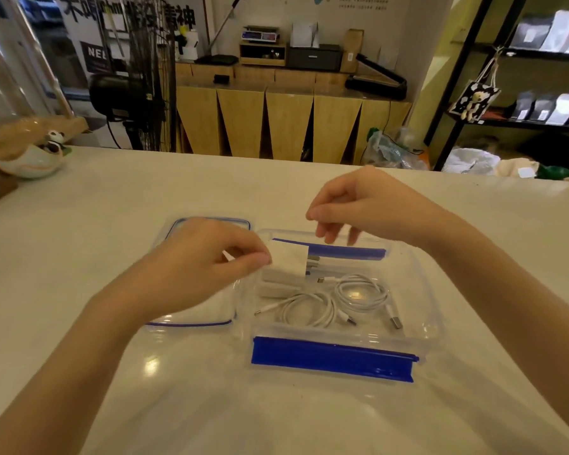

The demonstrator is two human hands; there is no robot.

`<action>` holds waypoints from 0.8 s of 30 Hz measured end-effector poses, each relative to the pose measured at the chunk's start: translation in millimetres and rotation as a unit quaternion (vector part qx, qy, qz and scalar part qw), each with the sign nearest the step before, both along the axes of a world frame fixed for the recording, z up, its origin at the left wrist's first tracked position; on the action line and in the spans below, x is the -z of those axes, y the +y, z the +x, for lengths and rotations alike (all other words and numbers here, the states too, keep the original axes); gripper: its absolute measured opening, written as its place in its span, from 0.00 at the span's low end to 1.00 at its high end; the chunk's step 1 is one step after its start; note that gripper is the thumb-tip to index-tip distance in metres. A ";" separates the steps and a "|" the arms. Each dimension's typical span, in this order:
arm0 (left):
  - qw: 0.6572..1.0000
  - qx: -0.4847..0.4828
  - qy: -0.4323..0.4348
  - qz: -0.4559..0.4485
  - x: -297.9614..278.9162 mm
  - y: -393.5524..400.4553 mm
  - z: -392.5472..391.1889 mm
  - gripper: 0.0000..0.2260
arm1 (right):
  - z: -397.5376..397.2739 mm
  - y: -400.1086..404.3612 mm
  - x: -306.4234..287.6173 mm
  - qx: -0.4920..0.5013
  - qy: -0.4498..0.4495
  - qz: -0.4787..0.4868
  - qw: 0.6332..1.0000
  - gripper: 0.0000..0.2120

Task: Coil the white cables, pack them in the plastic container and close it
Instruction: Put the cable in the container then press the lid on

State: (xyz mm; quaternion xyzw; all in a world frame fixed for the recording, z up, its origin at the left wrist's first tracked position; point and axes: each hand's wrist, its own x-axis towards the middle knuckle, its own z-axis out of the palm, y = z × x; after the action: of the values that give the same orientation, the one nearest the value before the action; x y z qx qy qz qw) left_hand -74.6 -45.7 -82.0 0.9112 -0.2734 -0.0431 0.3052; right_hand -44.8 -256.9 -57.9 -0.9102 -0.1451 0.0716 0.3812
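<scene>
At the centre of the frame, on a pale glossy table (79, 224), stands the clear plastic container (421, 310), open, with a blue latch (332, 359) folded out along its near edge and a second blue latch (345, 251) along its far edge; inside it, toward the lower right of its floor, lie two white cables (335, 300), each wound into a loose ring, the rings side by side and touching, their metal plug ends pointing toward the near wall; in the left part of the container rests a white block (276, 284), blurred, so what it is cannot be told. Just left of the container, flat on the table and partly under the left forearm, lies the clear lid (207, 221) with a thin blue seal line round its rim. The left hand (204, 264) hovers over the container's left edge, thumb and fingers pinched together on a white charger plug (289, 257) whose metal prongs point to the right; the plug is held above the white block. The right hand (358, 205) hangs above the container's far edge, fingers loosely curled downward and slightly apart, holding nothing. In the upper left of the frame, at the table's far corner, sits a small panda figurine (55, 141) in a pale bowl (30, 165).
</scene>
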 end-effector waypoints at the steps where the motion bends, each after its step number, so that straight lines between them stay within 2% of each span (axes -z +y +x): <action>1: 0.999 -0.025 -0.010 -0.017 2.7 8.1 0.9 0.07 | 6.7 8.7 0.0 -0.018 -0.007 -0.002 1.000 0.05; 5: 0.993 -0.114 -0.011 -0.010 24.5 39.6 1.9 0.06 | 42.2 48.0 6.0 -0.086 -0.038 -0.032 0.995 0.07; 9: 0.980 -0.197 0.014 -0.027 46.7 57.8 -5.4 0.04 | 84.4 87.4 22.5 -0.113 -0.062 -0.086 0.988 0.10; 15: 0.945 -0.302 0.103 -0.071 65.7 61.7 -19.9 0.04 | 132.6 122.9 65.8 -0.119 -0.036 -0.259 0.958 0.15; 20: 0.916 -0.364 0.130 -0.104 73.4 63.6 -22.7 0.06 | 151.1 130.9 80.0 -0.095 -0.058 -0.262 0.959 0.14; 24: 0.918 -0.375 0.112 -0.057 78.4 65.1 -24.0 0.07 | 157.1 128.6 87.3 -0.077 -0.095 -0.279 0.952 0.09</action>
State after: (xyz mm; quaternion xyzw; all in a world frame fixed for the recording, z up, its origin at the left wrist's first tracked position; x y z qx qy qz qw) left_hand -98.7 19.4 -160.3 0.9171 0.1230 -0.0118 0.3792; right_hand 112.3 -128.2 -145.2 -0.9689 -0.2248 0.0520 0.0898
